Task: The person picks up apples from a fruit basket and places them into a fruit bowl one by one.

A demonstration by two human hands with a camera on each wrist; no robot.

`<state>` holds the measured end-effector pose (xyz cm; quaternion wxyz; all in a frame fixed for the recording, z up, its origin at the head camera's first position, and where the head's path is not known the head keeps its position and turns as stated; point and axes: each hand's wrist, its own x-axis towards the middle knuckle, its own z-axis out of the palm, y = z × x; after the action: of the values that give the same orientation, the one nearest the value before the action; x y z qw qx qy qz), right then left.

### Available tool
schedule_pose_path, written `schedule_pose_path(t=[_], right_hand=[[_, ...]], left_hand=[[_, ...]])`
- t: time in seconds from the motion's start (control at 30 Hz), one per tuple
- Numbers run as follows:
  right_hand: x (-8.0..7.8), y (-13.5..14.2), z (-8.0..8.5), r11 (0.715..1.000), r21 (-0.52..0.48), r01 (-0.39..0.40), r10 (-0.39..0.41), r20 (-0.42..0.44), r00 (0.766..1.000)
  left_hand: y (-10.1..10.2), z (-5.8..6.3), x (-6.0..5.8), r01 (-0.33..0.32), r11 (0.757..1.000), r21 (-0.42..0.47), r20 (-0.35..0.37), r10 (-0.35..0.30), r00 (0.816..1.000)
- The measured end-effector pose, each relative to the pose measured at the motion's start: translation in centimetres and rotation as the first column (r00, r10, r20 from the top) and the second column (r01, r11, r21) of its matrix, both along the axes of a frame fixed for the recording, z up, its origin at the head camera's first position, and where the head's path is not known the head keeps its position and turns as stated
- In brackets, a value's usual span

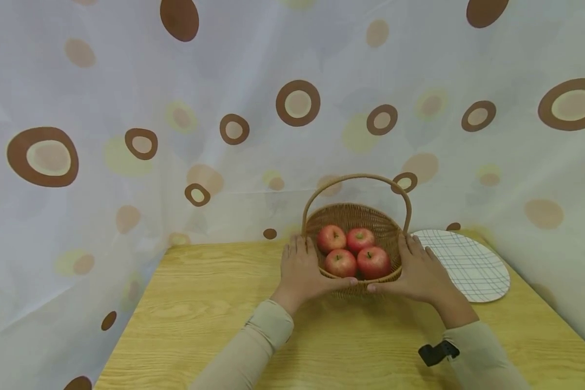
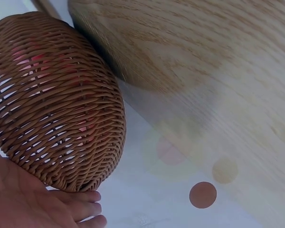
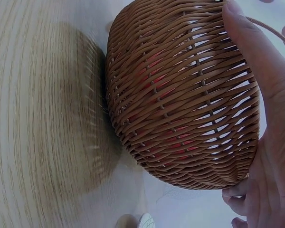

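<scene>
A brown wicker basket point(image 1: 356, 216) with a tall arched handle holds several red apples point(image 1: 374, 262). My left hand point(image 1: 302, 271) grips its left side, with the thumb along the front rim. On the opposite side my right hand point(image 1: 421, 271) holds the rim, its thumb pointing in toward the left one. In the left wrist view the fingers point(image 2: 85, 209) lie at the rim of the woven wall. The right wrist view has the thumb point(image 3: 249, 35) against the rim and the other fingers partly hidden. Red of the apples shows through the weave.
A white oval placemat point(image 1: 468, 265) with a grid of lines lies right of the basket on the wooden table point(image 1: 200, 314). Behind the table hangs a white sheet point(image 1: 244, 70) with brown and yellow spots. A black strap point(image 1: 436, 353) sits at the right sleeve.
</scene>
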<state>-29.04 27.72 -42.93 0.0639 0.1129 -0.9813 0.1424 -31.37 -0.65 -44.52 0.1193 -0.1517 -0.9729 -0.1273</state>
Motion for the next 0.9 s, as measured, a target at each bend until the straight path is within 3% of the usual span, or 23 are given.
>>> schedule_pose_path(t=[0.6,0.73,0.9], right_hand=[[0.5,-0.3,0.2,1.0,0.0,0.002,-0.002,-0.013,1.0],[0.6,-0.3,-0.2,1.0,0.001,0.005,-0.005,-0.042,0.999],[0.9,-0.4,-0.7,1.0,-0.006,0.002,-0.002,-0.092,0.996]], left_hand=[[-0.3,0.0,0.0,0.014,1.0,0.005,0.044,-0.015,0.999],[-0.3,-0.2,0.4,0.01,1.0,-0.011,0.023,-0.01,1.0],[-0.4,-0.5,0.8,-0.007,0.998,-0.066,-0.056,0.003,0.998]])
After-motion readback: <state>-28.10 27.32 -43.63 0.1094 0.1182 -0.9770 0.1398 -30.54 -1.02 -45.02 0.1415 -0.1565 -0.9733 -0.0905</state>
